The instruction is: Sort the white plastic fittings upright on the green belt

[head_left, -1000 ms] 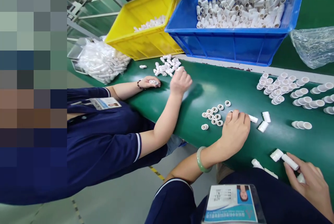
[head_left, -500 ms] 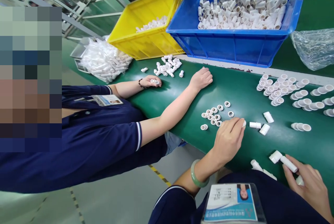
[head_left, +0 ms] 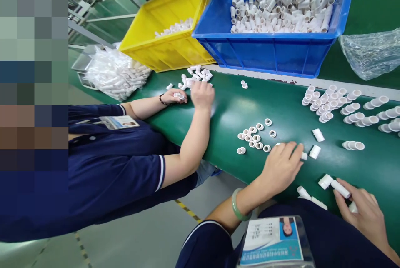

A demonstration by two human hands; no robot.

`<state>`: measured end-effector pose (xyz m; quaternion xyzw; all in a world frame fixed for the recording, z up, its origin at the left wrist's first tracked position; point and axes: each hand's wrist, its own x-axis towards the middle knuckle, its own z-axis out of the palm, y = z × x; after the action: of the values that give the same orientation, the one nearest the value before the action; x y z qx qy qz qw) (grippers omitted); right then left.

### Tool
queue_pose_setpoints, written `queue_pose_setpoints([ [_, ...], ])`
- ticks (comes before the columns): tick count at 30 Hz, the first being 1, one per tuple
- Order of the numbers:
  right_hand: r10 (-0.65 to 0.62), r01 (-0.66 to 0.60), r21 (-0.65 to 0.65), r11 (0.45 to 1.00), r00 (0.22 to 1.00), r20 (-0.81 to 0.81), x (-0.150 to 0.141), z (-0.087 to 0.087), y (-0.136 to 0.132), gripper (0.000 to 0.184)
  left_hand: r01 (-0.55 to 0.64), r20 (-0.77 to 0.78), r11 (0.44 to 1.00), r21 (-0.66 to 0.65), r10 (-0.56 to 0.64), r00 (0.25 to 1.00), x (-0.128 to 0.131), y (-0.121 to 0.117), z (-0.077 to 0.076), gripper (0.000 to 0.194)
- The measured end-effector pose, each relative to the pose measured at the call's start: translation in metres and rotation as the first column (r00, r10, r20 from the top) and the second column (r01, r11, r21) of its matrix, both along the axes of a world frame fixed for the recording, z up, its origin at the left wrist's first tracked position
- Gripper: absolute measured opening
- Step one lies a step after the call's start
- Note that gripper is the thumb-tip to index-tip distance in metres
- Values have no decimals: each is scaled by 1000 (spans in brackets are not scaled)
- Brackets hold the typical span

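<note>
My left hand (head_left: pixel 283 166) lies palm down on the green belt (head_left: pixel 281 109), with its fingers over a short white tube at its tips. Just left of it sits a cluster of small white rings (head_left: pixel 254 136). Two short white tubes (head_left: pixel 316 143) lie to its right. My right hand (head_left: pixel 362 209) at the lower right pinches a long white tube (head_left: pixel 340 189), with a white cap (head_left: pixel 325 181) beside the tube's end. More white pieces (head_left: pixel 304 194) lie at the belt's near edge.
A co-worker on the left reaches both hands (head_left: pixel 202 93) to a pile of white parts (head_left: pixel 195 75). A blue bin (head_left: pixel 275 47) and a yellow bin (head_left: pixel 168 38) of tubes stand behind. Rows of assembled tubes (head_left: pixel 340 105) lie right. Plastic bags (head_left: pixel 371 53) sit at the sides.
My left hand slid right over the short tube on the belt. The co-worker's far hand drew back from the belt's middle to their pile, leaving one part near the blue bin.
</note>
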<state>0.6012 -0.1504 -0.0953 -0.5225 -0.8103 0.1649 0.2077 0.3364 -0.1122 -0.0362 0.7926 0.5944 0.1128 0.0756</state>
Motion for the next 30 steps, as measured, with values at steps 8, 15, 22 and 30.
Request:
queue_pose_setpoints([
  [8, 20, -20, -11, 1000, 1000, -12, 1, 0, 2, 29, 134, 64, 984, -120, -127, 990, 18, -7, -17, 17],
  [15, -36, 31, -55, 998, 995, -95, 4, -1, -2, 30, 59, 341, 998, -37, -43, 939, 18, -36, -34, 50],
  [22, -50, 48, -22, 999, 994, -94, 0, -1, 7, 27, 149, 307, 986, -80, -118, 944, 26, -48, -51, 114],
  [30, -301, 238, -252, 938, 919, -253, 1, 0, 6, 33, 302, 225, 950, -84, -277, 934, 46, -32, -49, 117],
])
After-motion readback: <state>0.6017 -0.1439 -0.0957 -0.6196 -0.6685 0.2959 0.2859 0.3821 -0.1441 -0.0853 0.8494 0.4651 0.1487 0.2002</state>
